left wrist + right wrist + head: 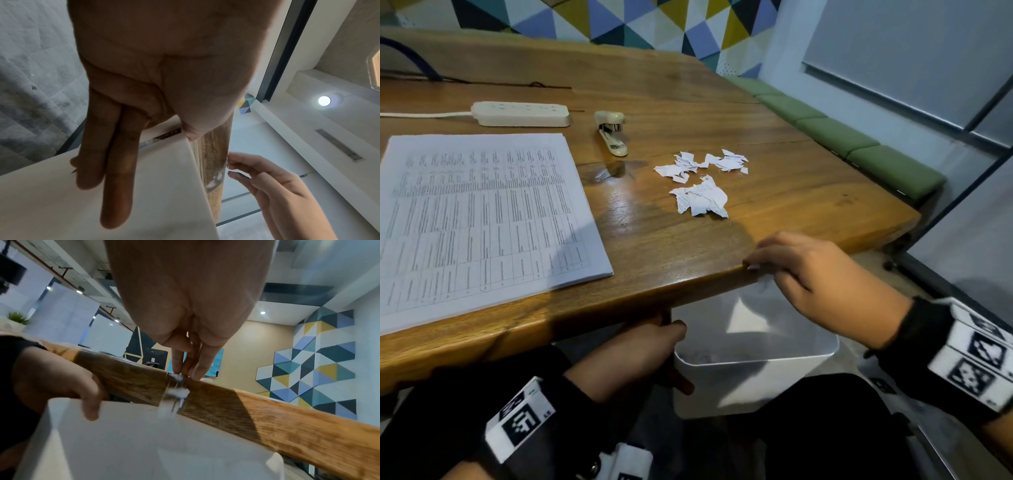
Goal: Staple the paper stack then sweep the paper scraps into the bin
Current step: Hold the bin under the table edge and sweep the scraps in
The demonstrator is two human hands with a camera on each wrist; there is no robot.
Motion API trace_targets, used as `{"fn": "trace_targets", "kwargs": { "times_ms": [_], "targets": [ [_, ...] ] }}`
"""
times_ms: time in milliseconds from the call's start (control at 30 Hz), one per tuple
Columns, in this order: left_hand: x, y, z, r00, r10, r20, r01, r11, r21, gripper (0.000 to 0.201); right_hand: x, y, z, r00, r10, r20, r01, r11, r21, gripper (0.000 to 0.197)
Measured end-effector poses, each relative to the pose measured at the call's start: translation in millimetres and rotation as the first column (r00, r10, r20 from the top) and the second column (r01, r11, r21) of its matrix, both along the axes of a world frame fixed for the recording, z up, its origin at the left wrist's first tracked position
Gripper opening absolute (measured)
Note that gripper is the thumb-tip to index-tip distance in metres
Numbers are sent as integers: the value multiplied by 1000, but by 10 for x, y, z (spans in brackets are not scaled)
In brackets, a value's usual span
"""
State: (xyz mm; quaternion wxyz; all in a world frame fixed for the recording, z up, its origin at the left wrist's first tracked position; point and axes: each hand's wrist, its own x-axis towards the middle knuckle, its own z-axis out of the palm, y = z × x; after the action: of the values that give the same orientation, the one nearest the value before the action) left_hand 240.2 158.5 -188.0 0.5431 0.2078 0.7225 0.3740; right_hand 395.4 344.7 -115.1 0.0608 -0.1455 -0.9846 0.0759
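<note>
Two piles of paper scraps [698, 181] lie on the tabletop [654, 240] beyond its near edge, where the right hand [822, 270] rests with loosely bent fingers while the left hand [633, 356] grips the white bin [756, 359] rim below that edge.

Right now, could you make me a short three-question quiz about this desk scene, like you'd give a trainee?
1. True or false: every one of the paper scraps is already off the table.
2. What does the left hand hold? A) the stapler B) the white bin C) the paper stack
3. Fill in: the right hand is at the table's near ____, where scraps are dropping towards the bin.

Key: 1 false, two clusters remain on the table; 2 B; 3 edge.
</note>
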Motion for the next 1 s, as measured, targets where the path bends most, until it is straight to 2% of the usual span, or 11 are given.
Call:
{"fn": "trace_targets", "kwargs": {
  "times_ms": [67,200,300,400,533,633,733,833,933,1000],
  "targets": [
    [-3,0,-3,1000,7,5,-7,1000,-9,9,47,-32,20,1000,1,-15,-2,1000,-14,53],
    [2,-3,-21,1000,-1,-14,1,1000,-9,14,-166,141,94,994,13,-112,-11,1000,20,37],
    [21,-9,-5,1000,16,12,-16,1000,5,22,-512,324,72,996,7,-87,-1,998,65,40],
    [30,-32,44,999,30,32,-31,999,23,17,-647,332,40,999,4,-35,-2,999,44,44],
    [-26,-37,-11,998,55,1,-55,998,-1,15,-373,88,11,1000,4,-15,-4,1000,-3,41],
    [-40,-40,-15,998,53,24,-53,998,-16,15,-67,-132,-40,999,14,-33,-15,1000,-24,47],
    [-39,-20,-31,997,49,-66,-50,999,-15,23,112,-198,-14,999,5,-47,-9,996,-86,46],
    [-17,21,-49,984,46,-174,-47,999,-3,22,53,-109,25,992,-1,-129,-6,999,-54,38],
    [6,53,-64,980,48,-193,-47,999,12,22,-226,14,23,990,6,-144,-12,999,-44,41],
    [26,65,-50,984,60,-168,-59,998,10,21,-413,62,-1,997,25,-79,-28,999,-39,43]
  ]
}}
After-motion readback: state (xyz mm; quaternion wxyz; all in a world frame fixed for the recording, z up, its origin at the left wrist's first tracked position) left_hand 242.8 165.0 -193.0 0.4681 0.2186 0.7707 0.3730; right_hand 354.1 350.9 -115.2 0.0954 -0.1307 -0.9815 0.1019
